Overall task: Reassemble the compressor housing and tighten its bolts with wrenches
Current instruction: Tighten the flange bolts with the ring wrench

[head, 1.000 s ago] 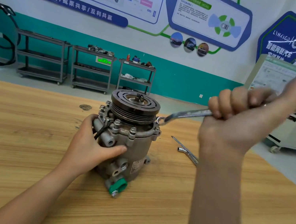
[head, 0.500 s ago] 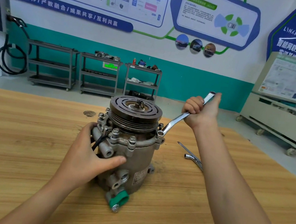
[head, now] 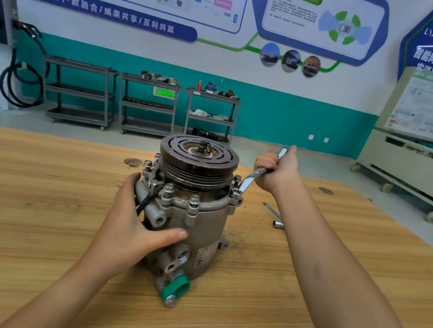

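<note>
The grey compressor point(head: 200, 226) stands upright on the wooden table point(head: 34, 207), its dark grooved pulley point(head: 198, 161) on top and a green cap point(head: 175, 288) at its foot. Several bolts ring the housing flange. My left hand point(head: 130, 224) holds the housing's left side, thumb across the front. My right hand point(head: 276, 170) grips the handle of a silver ring wrench point(head: 249, 181). The wrench's ring end sits on a bolt point(head: 235, 193) at the flange's right edge.
A second wrench with a socket end point(head: 276, 219) lies on the table right of the compressor. Metal shelf carts point(head: 148, 106) stand against the far teal wall, and a beige training stand point(head: 417, 165) on wheels is at the right.
My right hand swung the wrench handle from near the camera away to the far right of the pulley, ring end staying at the right flange bolt. My left hand kept its hold.
</note>
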### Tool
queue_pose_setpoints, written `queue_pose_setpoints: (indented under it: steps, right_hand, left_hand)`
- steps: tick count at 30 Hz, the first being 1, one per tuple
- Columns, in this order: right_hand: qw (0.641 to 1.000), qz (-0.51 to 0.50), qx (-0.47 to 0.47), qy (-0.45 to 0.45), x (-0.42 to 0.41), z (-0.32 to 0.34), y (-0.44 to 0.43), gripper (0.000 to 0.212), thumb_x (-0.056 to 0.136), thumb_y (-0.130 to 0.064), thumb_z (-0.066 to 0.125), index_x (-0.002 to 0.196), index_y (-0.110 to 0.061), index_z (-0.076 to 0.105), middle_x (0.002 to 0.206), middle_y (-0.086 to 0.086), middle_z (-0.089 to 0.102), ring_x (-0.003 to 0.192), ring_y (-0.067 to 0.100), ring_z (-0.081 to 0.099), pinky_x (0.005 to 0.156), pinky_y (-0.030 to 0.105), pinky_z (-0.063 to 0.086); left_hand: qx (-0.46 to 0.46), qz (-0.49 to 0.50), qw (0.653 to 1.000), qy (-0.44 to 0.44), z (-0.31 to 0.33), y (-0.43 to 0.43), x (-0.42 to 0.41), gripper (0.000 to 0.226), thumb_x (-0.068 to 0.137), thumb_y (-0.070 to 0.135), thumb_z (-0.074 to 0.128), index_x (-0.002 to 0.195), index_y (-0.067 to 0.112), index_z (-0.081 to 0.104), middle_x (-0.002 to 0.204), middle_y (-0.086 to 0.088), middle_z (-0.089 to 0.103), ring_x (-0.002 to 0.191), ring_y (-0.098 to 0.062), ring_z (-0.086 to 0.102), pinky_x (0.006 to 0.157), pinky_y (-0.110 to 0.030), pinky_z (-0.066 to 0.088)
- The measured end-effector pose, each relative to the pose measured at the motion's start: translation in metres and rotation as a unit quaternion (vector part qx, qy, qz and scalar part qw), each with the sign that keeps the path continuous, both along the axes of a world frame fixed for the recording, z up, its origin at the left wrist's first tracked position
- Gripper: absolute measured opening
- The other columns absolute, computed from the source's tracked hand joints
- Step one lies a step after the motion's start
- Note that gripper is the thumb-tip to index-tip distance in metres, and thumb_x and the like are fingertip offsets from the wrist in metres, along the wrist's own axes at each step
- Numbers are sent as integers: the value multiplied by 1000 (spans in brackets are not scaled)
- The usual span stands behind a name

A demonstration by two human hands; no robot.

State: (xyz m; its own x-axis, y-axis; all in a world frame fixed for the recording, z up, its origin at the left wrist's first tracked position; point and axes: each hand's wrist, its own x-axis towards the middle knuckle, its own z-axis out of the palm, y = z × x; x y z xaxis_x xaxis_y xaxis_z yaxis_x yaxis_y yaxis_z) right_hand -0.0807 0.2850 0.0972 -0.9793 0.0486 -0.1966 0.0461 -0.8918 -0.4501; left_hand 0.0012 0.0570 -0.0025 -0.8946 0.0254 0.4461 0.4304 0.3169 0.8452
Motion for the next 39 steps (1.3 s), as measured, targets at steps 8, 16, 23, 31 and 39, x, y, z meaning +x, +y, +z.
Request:
queue_pose_setpoints:
  steps: [8, 16, 23, 31, 39]
  right_hand:
    - [991, -124, 2, -39, 7, 2, -10, 55, 94, -54, 39, 55, -19, 25, 31, -6, 20, 21, 10, 17, 28, 11, 14]
    - [970, -237, -44, 11, 25, -4, -3, 52, 97, -52, 34, 59, -18, 22, 35, -6, 21, 27, 11, 17, 31, 13, 16]
    - [956, -271, -97, 65, 42, -10, -2, 54, 94, -57, 38, 59, -19, 25, 40, -7, 21, 31, 9, 18, 32, 16, 17]
    - [973, -161, -99, 131, 45, -29, 12, 53, 96, -53, 33, 59, -15, 37, 40, -4, 34, 29, 10, 34, 37, 10, 31]
    - [966, -112, -169, 159, 48, -30, 16, 59, 90, -65, 29, 55, -17, 24, 38, -3, 20, 27, 12, 20, 31, 13, 19]
  left_hand:
    - [16, 40, 999, 1, 1, 5, -2, 102, 24, 53, 77, 114, 36, 31, 110, 16, 47, 109, -7, 43, 90, -26, 34]
    - [3, 60, 998, 3, -3, 5, -4, 96, 39, 32, 91, 116, 34, 33, 110, 15, 46, 107, -7, 42, 91, -26, 33]
    - [16, 35, 999, 11, -3, 7, -3, 82, 41, 29, 90, 99, 44, 35, 99, 28, 46, 90, 10, 46, 73, -9, 31]
    - [-5, 13, 1000, -11, 7, 7, 3, 144, 26, 59, 73, 149, 23, 6, 148, 5, 24, 129, -2, 22, 107, -25, 20]
    - [-27, 18, 999, -3, 11, 7, 1, 150, 23, 64, 72, 149, 27, -1, 149, 1, 25, 134, -12, 27, 107, -29, 24]
